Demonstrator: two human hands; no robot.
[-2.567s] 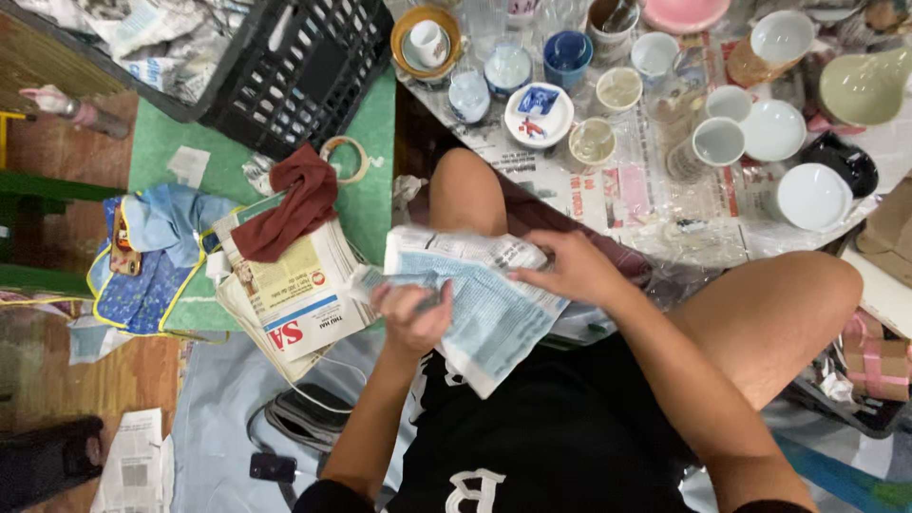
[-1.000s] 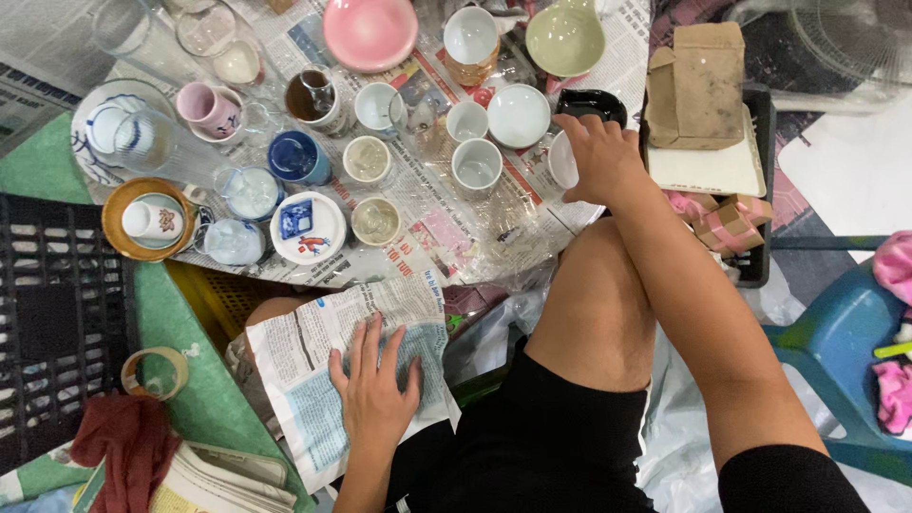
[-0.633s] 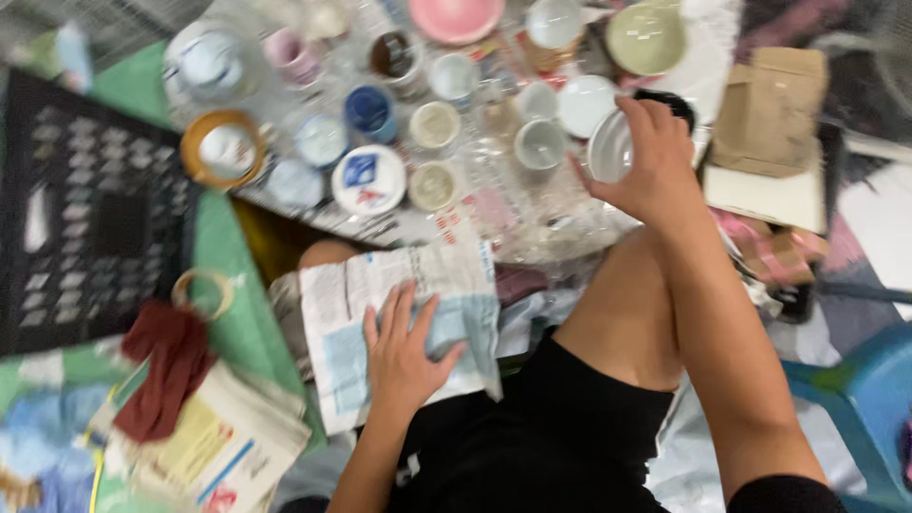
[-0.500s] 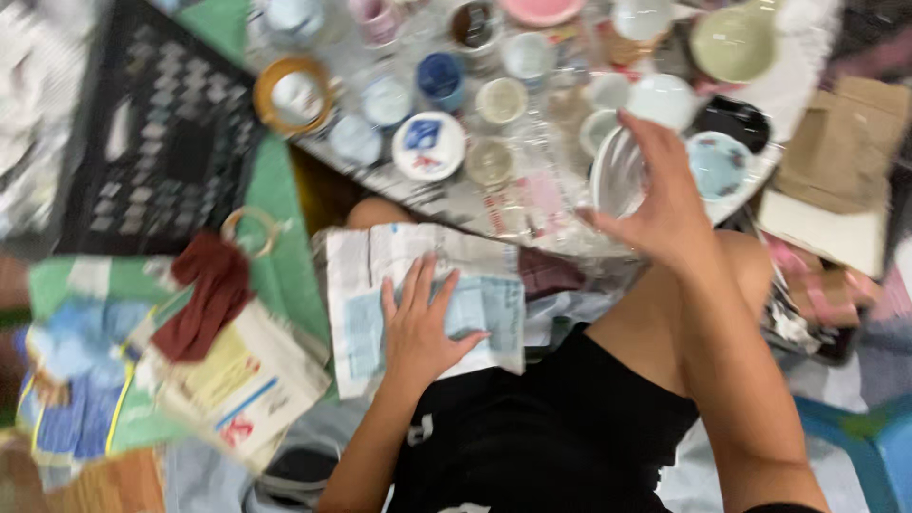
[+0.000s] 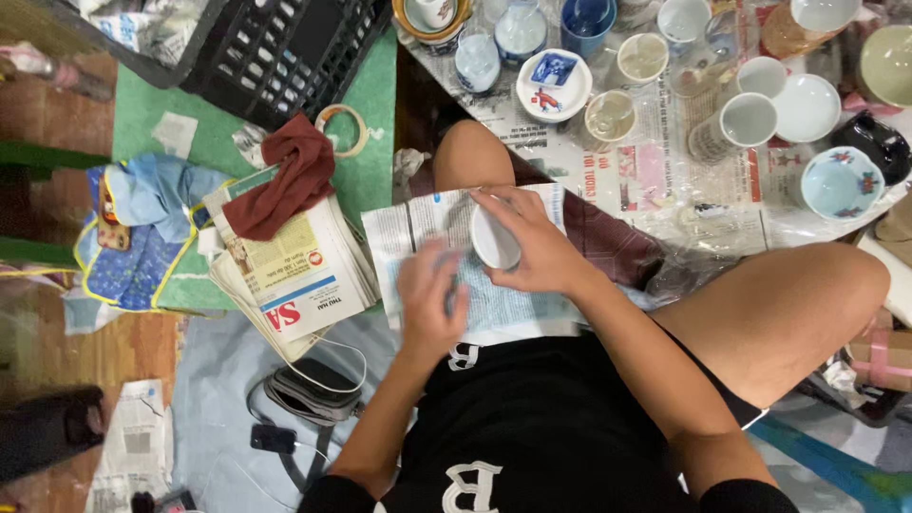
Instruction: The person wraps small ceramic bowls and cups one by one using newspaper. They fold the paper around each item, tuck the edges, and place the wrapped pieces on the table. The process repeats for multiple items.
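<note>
A sheet of newspaper lies spread across my lap. My right hand holds a small white bowl on its side over the middle of that sheet. My left hand rests flat on the paper just left of the bowl, fingers apart and blurred. My bare knees stick out above and to the right of the sheet.
Several cups, bowls and small dishes stand on newspaper at the top right. A stack of newspapers with a dark red cloth lies to the left, beside a black plastic crate, a tape roll and blue fabric.
My right hand lifted a white bowl from the crockery at the right and carried it to the newspaper on my lap. The left hand stayed on the paper. The view swung left.
</note>
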